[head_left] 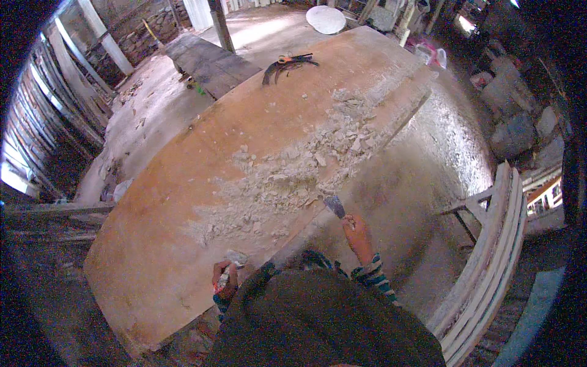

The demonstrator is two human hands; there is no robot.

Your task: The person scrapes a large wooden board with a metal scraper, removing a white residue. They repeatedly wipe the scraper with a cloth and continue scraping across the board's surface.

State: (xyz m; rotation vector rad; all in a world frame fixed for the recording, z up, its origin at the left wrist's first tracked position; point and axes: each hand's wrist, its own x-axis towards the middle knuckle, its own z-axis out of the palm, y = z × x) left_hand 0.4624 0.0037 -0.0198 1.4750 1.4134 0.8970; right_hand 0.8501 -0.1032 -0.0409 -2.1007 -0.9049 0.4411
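Observation:
My right hand [356,237] is closed round the handle of a putty knife [334,206]. Its dark flat blade points up and left, at the near edge of a wide wooden board [159,244]. Broken pale plaster-like flakes [293,177] lie in a long heap over the board, close beyond that blade. Low on the board's near side, my left hand [225,281] is closed on a hand tool with a pale, crusted flat end [237,257]. Bits of red show by its grip; its exact kind is unclear.
A dark strappy bundle with an orange part [290,63] lies at the board's far edge. Beyond stands a dark plank table [211,64]. Long stacked boards [483,263] curve along the right. A white round disc [326,20] lies at the back, and poles [58,92] lean at left.

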